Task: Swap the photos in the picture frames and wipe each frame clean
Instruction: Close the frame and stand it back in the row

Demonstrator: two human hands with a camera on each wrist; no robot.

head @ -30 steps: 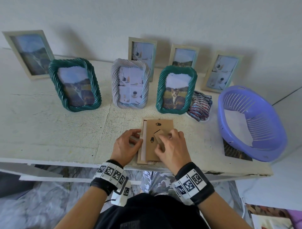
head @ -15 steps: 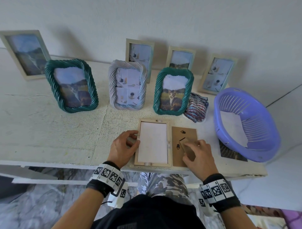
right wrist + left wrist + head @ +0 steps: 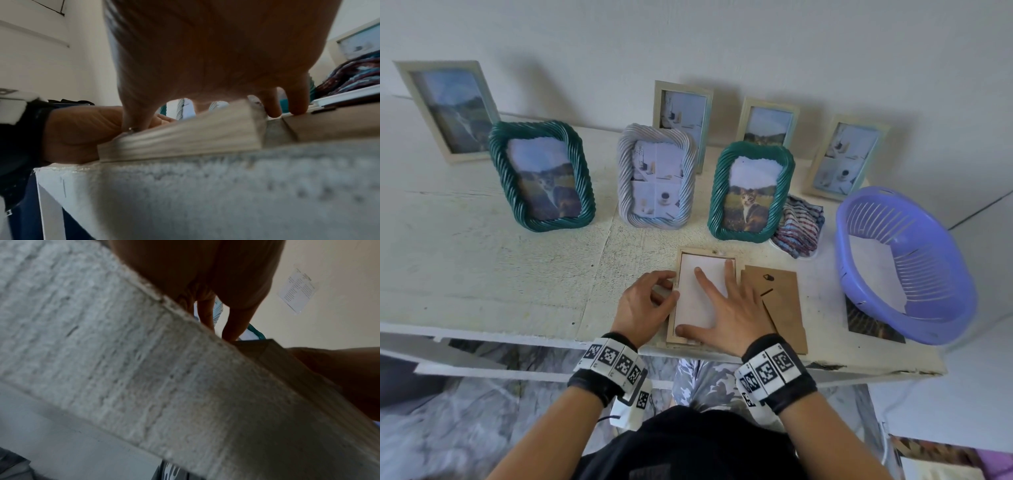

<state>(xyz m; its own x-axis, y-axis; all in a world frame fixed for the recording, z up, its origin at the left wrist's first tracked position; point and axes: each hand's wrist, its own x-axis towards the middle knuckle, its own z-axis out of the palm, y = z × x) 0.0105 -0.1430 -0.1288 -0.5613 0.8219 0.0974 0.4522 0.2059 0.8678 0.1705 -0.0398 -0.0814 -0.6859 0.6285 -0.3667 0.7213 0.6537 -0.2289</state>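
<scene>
Tabletop (image 3: pixel 482 274) | left hand (image 3: pixel 643 308) gripping frame (image 3: pixel 674 308) edge | right hand (image 3: pixel 736 315) flat, fingers spread

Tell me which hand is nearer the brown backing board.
Right. The right hand lies spread on the open frame, right beside the brown backing board; the left hand grips the frame's far side.

Both forearms are bare. Behind the fingers of the left hand (image 3: pixel 643 308) sits a black fabric wristband (image 3: pixel 599 383) topped by a white band of square black-and-white coded markers (image 3: pixel 616 358); a small white tag with one more marker hangs beneath. The right hand (image 3: pixel 736 315) wears a matching black wristband with white marker blocks (image 3: pixel 770 373). A black top (image 3: pixel 688 445) and camouflage-patterned trousers (image 3: pixel 702 380) cover the body.
</scene>
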